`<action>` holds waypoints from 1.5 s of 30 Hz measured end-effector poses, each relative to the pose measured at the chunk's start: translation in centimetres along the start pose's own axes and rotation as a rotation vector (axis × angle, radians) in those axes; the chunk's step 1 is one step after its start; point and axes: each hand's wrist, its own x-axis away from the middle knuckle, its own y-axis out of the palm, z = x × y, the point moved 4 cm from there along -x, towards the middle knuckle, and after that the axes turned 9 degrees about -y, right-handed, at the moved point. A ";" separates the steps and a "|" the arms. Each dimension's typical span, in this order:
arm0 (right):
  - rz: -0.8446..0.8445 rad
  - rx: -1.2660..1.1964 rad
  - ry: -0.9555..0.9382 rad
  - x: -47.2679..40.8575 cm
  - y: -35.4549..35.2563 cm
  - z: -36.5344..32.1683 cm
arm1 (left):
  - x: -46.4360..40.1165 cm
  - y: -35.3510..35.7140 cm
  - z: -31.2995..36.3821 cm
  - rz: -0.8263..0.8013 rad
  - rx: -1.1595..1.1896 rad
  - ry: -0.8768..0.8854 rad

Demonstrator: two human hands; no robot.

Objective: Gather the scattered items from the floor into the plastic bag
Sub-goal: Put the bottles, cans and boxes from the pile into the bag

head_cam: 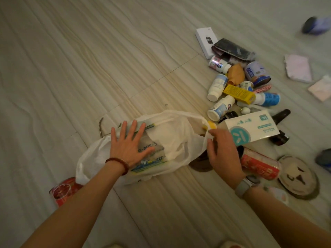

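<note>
On the floor (89,68), the left hand (129,145) presses flat, fingers spread, on the plastic bag (172,138); the right hand (222,149) pinches its rim, apparently opening the mouth. Bottles, boxes and cans (240,90) lie just beside; next likely comes loading them.

Home interior: pale wood-grain tiled floor (89,68), household clutter at two o'clock — pill bottles (217,87), medicine box (250,127), drink can (259,165).

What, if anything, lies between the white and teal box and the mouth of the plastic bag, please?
Only the right hand, pinching the plastic bag rim beside the white and teal box. Otherwise nothing visible blocks the path.
</note>
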 end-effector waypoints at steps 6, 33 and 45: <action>-0.261 0.033 0.501 5.4 3.3 5.8 | -1.3 1.6 -0.8 -0.122 0.089 -0.151; -0.328 -0.269 -0.046 -2.0 5.6 -7.1 | 1.2 -0.7 -1.5 0.101 0.989 -0.369; -0.381 0.207 -0.533 1.0 7.9 -8.1 | 12.4 0.3 -10.6 0.130 0.456 -0.952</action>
